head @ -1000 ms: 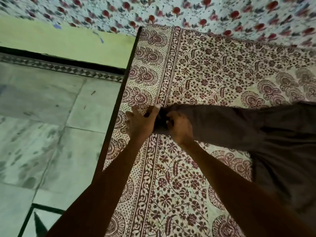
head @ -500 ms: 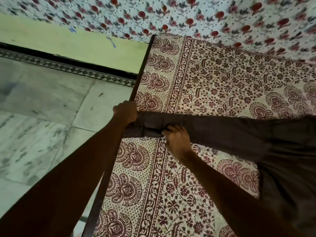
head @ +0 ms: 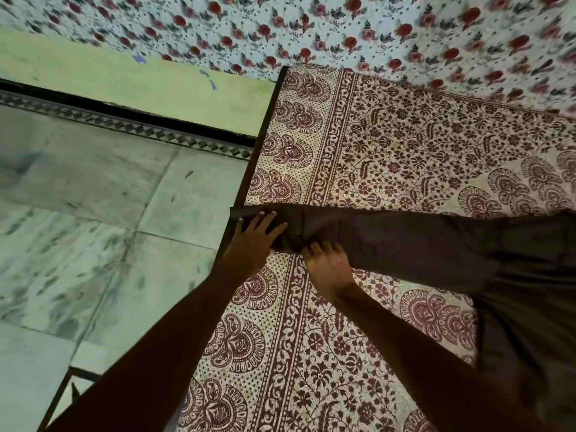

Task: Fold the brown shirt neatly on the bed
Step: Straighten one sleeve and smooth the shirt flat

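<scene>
While both forearms reach forward from the bottom of the view, the left hand (head: 249, 236) lies palm down on the cuff end of the brown shirt (head: 436, 244), its fingers (head: 265, 221) spread apart and flat on the cloth, right at the dark wooden edge of the bed (head: 246, 179). Its wrist is bent a little, the arm running back and down toward the lower left. The right hand (head: 330, 266) sits just beside it, on the near edge of the same sleeve; its fingers are curled together with the tips pressing the cloth, though whether they pinch a fold cannot be told. The right arm stretches away to the lower right.

One sleeve of the shirt lies stretched straight across the patterned bedsheet (head: 389, 151), from the bed's left edge toward the right, where the body of the shirt spreads out flat. Left of the bed is a pale marble floor (head: 93, 229).
</scene>
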Action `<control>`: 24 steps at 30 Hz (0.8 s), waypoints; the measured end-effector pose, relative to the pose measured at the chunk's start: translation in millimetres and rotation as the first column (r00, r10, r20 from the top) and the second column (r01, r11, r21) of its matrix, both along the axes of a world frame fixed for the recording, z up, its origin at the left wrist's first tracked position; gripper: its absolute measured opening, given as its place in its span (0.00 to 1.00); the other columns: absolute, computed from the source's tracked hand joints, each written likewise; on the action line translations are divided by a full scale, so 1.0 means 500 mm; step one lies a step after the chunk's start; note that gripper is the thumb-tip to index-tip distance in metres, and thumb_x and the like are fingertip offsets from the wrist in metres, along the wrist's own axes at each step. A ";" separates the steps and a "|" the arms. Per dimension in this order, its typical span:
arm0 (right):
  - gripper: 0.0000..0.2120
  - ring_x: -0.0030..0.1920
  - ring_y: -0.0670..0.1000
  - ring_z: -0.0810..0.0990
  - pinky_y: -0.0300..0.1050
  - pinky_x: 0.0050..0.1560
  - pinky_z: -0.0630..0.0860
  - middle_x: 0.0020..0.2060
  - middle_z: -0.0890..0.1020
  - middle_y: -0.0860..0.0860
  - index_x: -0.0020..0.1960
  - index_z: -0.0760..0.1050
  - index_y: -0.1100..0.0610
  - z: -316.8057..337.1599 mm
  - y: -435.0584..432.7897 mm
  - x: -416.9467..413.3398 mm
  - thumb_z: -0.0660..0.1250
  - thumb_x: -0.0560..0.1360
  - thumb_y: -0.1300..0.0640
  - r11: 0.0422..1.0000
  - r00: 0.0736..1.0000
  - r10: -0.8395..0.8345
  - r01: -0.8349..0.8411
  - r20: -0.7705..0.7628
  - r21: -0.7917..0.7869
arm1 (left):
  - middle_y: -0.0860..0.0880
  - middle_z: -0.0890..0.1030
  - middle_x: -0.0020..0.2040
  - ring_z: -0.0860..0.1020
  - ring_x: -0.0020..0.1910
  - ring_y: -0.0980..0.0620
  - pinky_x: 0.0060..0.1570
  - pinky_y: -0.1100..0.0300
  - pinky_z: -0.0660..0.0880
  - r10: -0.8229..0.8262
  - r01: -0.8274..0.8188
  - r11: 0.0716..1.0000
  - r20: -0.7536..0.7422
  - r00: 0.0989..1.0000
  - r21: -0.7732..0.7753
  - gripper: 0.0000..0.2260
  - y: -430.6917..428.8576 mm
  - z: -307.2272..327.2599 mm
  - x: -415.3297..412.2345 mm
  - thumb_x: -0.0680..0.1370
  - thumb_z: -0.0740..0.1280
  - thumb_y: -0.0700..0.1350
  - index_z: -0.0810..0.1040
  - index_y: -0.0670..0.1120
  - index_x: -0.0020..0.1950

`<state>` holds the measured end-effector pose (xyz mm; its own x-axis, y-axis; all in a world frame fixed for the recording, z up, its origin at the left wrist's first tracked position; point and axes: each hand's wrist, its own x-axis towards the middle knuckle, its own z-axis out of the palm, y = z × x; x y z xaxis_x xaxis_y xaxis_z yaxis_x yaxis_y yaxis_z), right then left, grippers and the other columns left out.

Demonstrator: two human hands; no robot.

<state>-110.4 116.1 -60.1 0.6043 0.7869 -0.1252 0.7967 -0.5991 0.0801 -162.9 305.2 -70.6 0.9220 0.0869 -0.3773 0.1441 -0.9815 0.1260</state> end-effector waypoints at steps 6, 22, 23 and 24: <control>0.17 0.43 0.56 0.80 0.52 0.41 0.80 0.44 0.82 0.54 0.53 0.80 0.58 0.013 -0.015 -0.016 0.74 0.64 0.61 1.000 0.993 0.024 -0.023 -0.112 0.009 | 0.49 0.45 0.80 0.46 0.79 0.43 0.74 0.39 0.48 -0.004 0.004 0.999 -0.001 1.000 0.049 0.39 0.018 0.019 -0.014 0.75 0.66 0.37 0.49 0.57 0.79; 0.38 0.78 0.59 0.43 0.62 0.75 0.52 0.78 0.42 0.54 0.79 0.46 0.52 0.017 -0.421 0.086 0.61 0.78 0.42 0.915 0.722 -0.382 0.381 -0.576 -0.130 | 0.49 0.48 0.80 0.47 0.78 0.39 0.73 0.33 0.45 0.345 -0.373 0.923 -0.227 0.911 -0.094 0.29 -0.328 -0.008 0.084 0.78 0.45 0.62 0.57 0.53 0.77; 0.36 0.78 0.57 0.48 0.57 0.75 0.56 0.79 0.47 0.55 0.79 0.50 0.53 0.018 -0.439 0.090 0.63 0.78 0.46 0.910 0.705 -0.322 0.414 -0.632 -0.002 | 0.47 0.49 0.80 0.47 0.78 0.38 0.73 0.34 0.44 0.426 -0.447 0.893 -0.217 0.878 -0.055 0.28 -0.355 0.002 0.096 0.79 0.47 0.61 0.58 0.51 0.77; 0.32 0.77 0.55 0.54 0.51 0.74 0.60 0.78 0.53 0.55 0.78 0.56 0.54 0.023 -0.468 0.098 0.65 0.78 0.50 0.857 0.674 -0.286 0.498 -0.681 0.134 | 0.44 0.50 0.80 0.48 0.77 0.37 0.73 0.36 0.45 0.494 -0.509 0.861 -0.203 0.845 -0.023 0.26 -0.399 0.018 0.116 0.81 0.50 0.58 0.58 0.49 0.77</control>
